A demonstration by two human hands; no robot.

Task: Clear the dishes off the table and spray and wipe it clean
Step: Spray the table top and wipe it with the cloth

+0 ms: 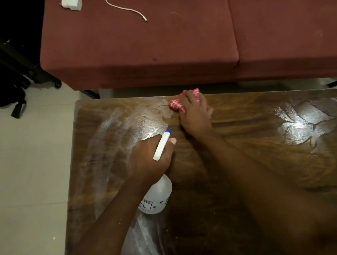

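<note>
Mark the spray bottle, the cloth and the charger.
spray bottle (158, 192): head view, on its clear round body.
cloth (174, 104): head view, on its exposed red-and-white left end.
charger (70, 3): head view, on the white plug block.
</note>
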